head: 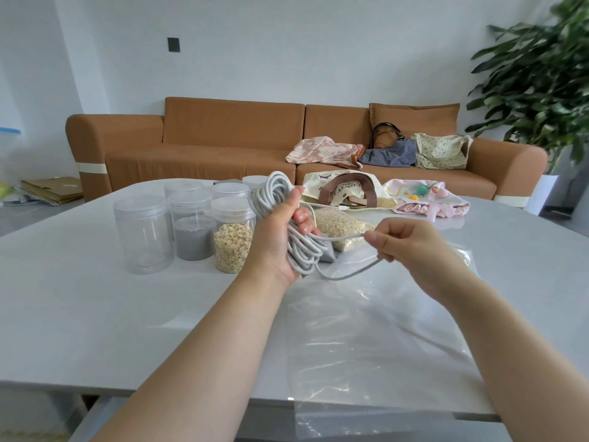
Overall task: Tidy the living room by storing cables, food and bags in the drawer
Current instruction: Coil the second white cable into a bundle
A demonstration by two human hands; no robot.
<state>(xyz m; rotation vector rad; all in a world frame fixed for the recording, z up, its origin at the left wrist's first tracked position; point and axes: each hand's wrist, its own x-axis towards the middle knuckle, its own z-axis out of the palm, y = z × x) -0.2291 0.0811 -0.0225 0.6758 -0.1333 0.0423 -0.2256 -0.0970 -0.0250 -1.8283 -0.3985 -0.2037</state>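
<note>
two hands held over the table (95, 298), left hand (274, 240) gripped a coiled cable (302, 253), right hand (411, 247) pinched its loose strand, jars (191, 224) toward the left edge

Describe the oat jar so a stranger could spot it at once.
On the white table, clear lidded jars cluster left of the hands. The oat jar stands front right, nearest the left hand. Its neighbours, the grey-powder jar and the empty jar, lack its pale flakes.
</note>
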